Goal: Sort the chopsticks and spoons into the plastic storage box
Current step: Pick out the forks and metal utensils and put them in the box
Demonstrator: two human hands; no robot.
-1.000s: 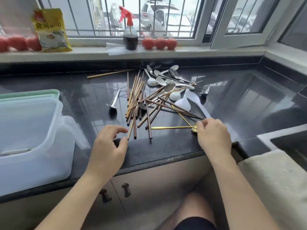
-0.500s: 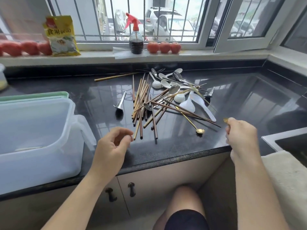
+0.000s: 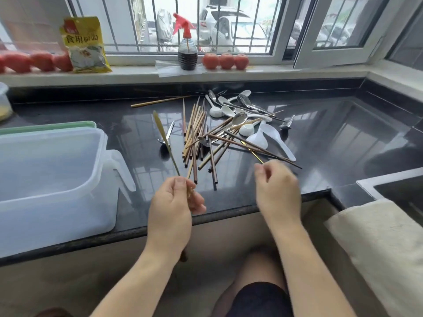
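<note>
My left hand (image 3: 176, 202) pinches a gold spoon (image 3: 163, 138) near its bowl end, and the handle points up and away over the counter. My right hand (image 3: 277, 188) is blurred. Its fingers curl loosely over the near end of a second gold spoon (image 3: 253, 153), which lies in the pile. The pile holds several wooden chopsticks (image 3: 194, 138), white ceramic spoons (image 3: 258, 138) and steel spoons (image 3: 239, 117). One steel spoon (image 3: 168, 136) lies apart on the left. The clear plastic storage box (image 3: 100, 143) stands at the left edge of the counter.
The black counter (image 3: 343, 138) ends in a sink (image 3: 402, 191) at the right, with a cloth (image 3: 377, 243) draped below it. On the sill stand a spray bottle (image 3: 187, 53), tomatoes (image 3: 225, 61) and a yellow packet (image 3: 84, 44). A green lid (image 3: 45, 126) lies behind the box.
The gold spoon that my right hand lifted has passed to my left hand. My right hand has moved back to the pile, over the second gold spoon.
</note>
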